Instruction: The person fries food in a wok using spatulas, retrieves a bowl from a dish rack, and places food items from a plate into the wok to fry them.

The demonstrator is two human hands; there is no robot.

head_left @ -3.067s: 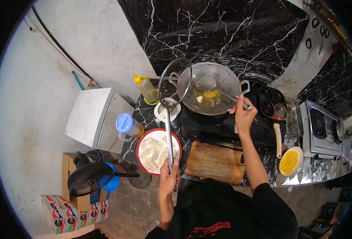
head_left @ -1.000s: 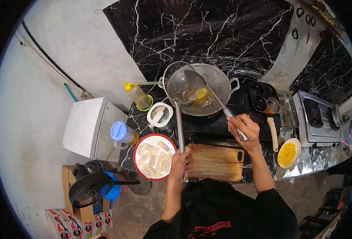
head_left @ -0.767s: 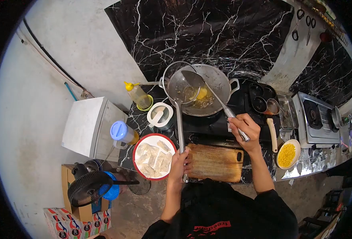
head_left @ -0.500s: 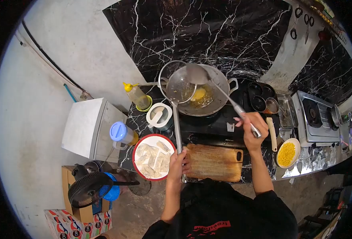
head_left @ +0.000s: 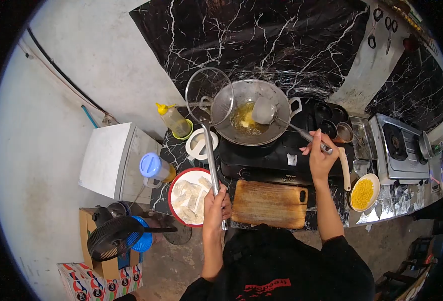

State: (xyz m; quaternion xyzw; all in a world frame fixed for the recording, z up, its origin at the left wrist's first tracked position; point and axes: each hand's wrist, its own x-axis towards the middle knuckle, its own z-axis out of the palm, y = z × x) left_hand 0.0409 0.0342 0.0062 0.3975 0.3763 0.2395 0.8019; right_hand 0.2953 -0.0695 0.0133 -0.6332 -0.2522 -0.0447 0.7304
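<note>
My left hand (head_left: pixel 217 205) is closed around the long metal handle of a skimmer (head_left: pixel 211 153), whose round mesh head is raised over the wok's left rim. In my right hand (head_left: pixel 321 155) is a metal spatula (head_left: pixel 264 111), its wide blade inside the wok (head_left: pixel 221 131) beside a pale yellow piece of food (head_left: pixel 246 118). Bubbling oil surrounds that piece, and the blade covers part of it. Just left of my left hand stands a red-rimmed plate (head_left: pixel 171 203) with floured, whitish pieces (head_left: pixel 189 195) on it.
A wooden cutting board (head_left: pixel 269 205) lies in front of the black stove (head_left: pixel 261 163). At left are an oil bottle (head_left: pixel 171 118), a white-lidded container (head_left: pixel 200 145) and a blue-lidded jug (head_left: pixel 154 168). To the right are a bowl of yellow bits (head_left: pixel 363 194) and a second stove (head_left: pixel 399 145).
The skimmer has moved left, away from above the oil. My right hand has lowered the spatula from the wok's back rim toward the yellow piece.
</note>
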